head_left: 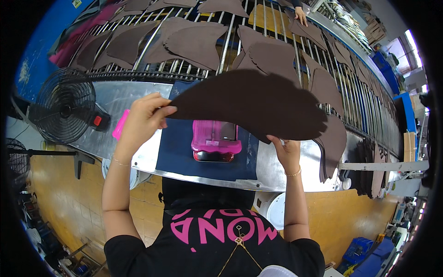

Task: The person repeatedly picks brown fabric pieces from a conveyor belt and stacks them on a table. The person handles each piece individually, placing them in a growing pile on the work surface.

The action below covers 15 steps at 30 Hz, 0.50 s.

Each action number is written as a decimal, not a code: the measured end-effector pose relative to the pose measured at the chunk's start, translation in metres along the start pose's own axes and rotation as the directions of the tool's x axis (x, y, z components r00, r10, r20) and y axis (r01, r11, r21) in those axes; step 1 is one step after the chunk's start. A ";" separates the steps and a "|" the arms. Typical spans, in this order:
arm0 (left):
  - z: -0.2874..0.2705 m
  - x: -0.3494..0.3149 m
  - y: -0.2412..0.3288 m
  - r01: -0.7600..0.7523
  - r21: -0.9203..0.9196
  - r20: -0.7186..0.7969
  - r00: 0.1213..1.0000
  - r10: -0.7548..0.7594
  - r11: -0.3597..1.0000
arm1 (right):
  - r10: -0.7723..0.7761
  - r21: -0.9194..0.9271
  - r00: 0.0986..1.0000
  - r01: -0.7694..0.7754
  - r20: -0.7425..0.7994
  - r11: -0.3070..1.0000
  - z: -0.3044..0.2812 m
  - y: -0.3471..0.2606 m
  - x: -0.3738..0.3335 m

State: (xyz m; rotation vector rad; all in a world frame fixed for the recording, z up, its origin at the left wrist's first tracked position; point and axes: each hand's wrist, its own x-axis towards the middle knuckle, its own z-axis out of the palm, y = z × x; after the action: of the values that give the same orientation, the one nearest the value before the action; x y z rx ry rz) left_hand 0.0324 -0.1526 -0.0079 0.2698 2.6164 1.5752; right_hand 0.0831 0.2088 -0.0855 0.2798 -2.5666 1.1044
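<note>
Between my two hands a dark brown cut panel (244, 99) is held up over the table, flat and thin, with a scalloped edge at its right. My left hand (150, 113) pinches its narrow left tip between thumb and fingers. My right hand (286, 150) grips the lower edge near the right end, its fingers partly hidden behind the panel. Below the panel, a pink plastic box (216, 138) with a clear window stands on a dark blue mat (177, 157). A stack of similar brown panels (336, 143) hangs over the table edge near my right hand.
Beyond the metal table (147, 154), a roller conveyor (230, 41) carries several brown panels (189, 41). A black fan (65, 110) stands at left beside a bright pink object (121, 124). Another person's hand (301, 16) touches a panel at the far side. A metal bar (383, 166) juts in at right.
</note>
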 end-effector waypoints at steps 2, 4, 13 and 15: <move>0.014 0.009 0.004 -0.192 0.172 0.050 0.981 0.186 0.966 | 0.093 0.002 0.995 -0.093 -0.043 0.996 -0.009 0.012 -0.017; 0.028 0.016 0.011 -0.338 0.261 0.108 0.941 0.321 0.904 | 0.154 0.046 0.984 -0.151 -0.091 0.987 -0.022 0.024 -0.033; 0.100 0.039 0.047 -0.625 0.226 0.331 0.771 0.545 0.747 | 0.319 0.043 0.895 -0.322 -0.313 0.946 -0.131 0.026 -0.079; 0.111 0.049 0.056 -0.680 0.146 0.423 0.700 0.576 0.719 | 0.474 0.086 0.845 -0.468 -0.248 0.880 -0.153 0.029 -0.091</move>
State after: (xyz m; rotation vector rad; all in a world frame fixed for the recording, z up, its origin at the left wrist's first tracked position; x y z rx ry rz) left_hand 0.0073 -0.0211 -0.0098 1.4828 2.5672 1.0694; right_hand 0.1926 0.3452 -0.0401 -0.4965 -2.4368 1.2307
